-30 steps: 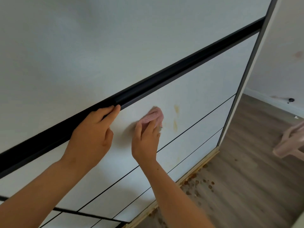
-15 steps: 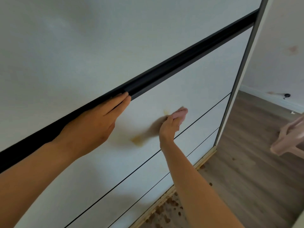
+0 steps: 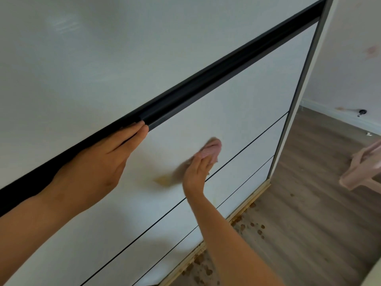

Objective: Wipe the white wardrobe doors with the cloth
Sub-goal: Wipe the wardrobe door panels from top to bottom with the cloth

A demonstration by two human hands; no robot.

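Observation:
The white wardrobe door (image 3: 237,104) fills most of the view, crossed by a black horizontal rail (image 3: 206,83). My right hand (image 3: 196,172) presses a small pink cloth (image 3: 212,149) flat against the door panel below the rail. A yellowish smear (image 3: 162,179) lies on the panel just left of that hand. My left hand (image 3: 99,164) rests flat on the door with straight fingers, its fingertips touching the underside of the black rail.
Brown spots (image 3: 255,226) dot the wooden floor (image 3: 309,213) along the wardrobe's bottom edge. A pale pink plastic chair (image 3: 362,168) stands at the right edge. The white wall (image 3: 350,69) behind has marks and a small black fitting (image 3: 361,112) near the skirting.
My right hand slid the cloth from the panel's middle to the right and slightly down. A yellowish smear now shows left of it. My left hand stayed under the rail.

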